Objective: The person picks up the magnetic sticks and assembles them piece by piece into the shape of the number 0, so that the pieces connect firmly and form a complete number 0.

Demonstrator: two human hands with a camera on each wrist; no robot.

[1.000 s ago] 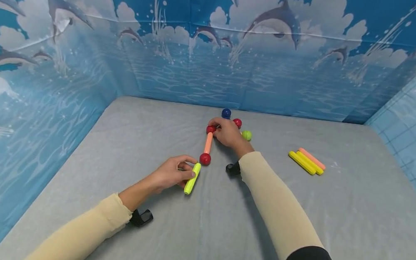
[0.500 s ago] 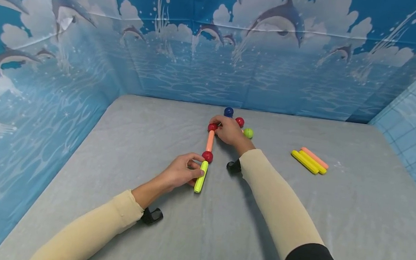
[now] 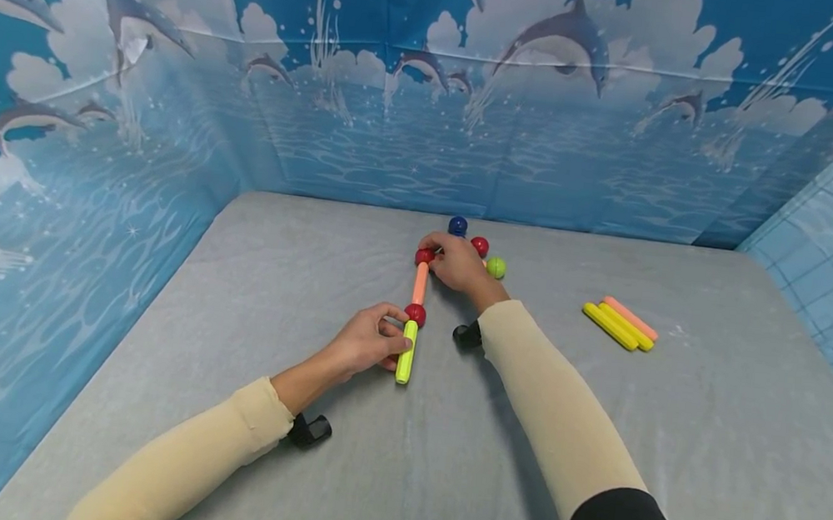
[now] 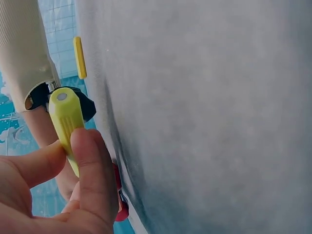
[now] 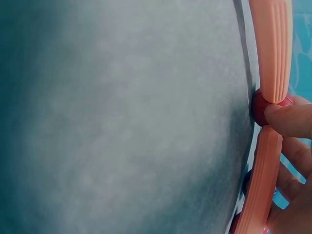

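Observation:
My left hand point(image 3: 367, 343) pinches a ridged yellow-green rod point(image 3: 405, 363) between thumb and fingers. Its far end meets the near red ball point(image 3: 415, 315); whether they touch is hard to tell. In the left wrist view a small grey dot marks the near end of this rod point(image 4: 66, 114). An orange rod point(image 3: 420, 284) runs from that ball to a farther red ball point(image 3: 424, 257), which my right hand point(image 3: 461, 266) holds. The right wrist view shows the thumb on this ball point(image 5: 259, 111), with one orange rod point(image 5: 273, 48) above and another orange rod point(image 5: 261, 180) below.
Behind my right hand are a blue ball point(image 3: 457, 225), another red ball point(image 3: 480, 245) and a green ball point(image 3: 496, 268). Two yellow rods point(image 3: 608, 327) and an orange rod point(image 3: 632, 318) lie to the right on the grey cloth point(image 3: 708, 439). A dolphin-printed curtain point(image 3: 517, 152) stands behind.
My left hand has moved right and slightly forward, bringing the yellow-green rod up to the near red ball and turning it nearly in line with the orange rod. My right hand stays at the far ball.

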